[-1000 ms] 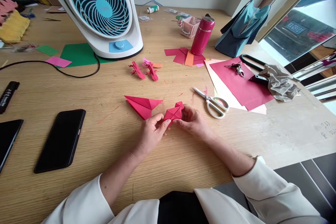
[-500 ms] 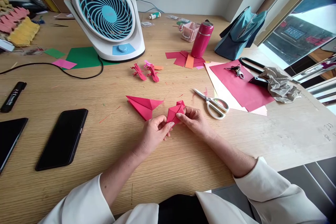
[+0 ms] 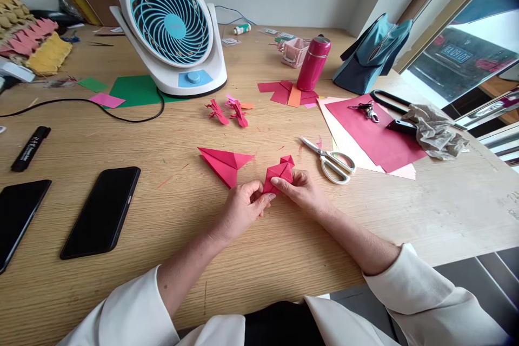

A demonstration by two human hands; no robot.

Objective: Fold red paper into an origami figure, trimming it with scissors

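Head view: the paper (image 3: 279, 173), folded red in several layers, lies between both hands near the centre, its small peak towards one o'clock; the left hand (image 3: 245, 204) has thumb and fingers pinched on its seven o'clock corner; the right hand (image 3: 306, 190) clamps it with the thumb across the upper face, fingers bent behind; it should prove very light, crisp along its creases, hardly slippery, yet easily crumpled or torn; the thick lower edges probably offer the soundest grip, leaving the thin peak free; the dart (image 3: 225, 164) lies at nine o'clock, the scissors (image 3: 330, 160) at three. Hidden: the paper's underside, most fingertips, the creases beneath the right thumb; contact with the table (image 3: 304, 265) cannot be told; the black slab (image 3: 20, 221), towards eight o'clock, is cut off.
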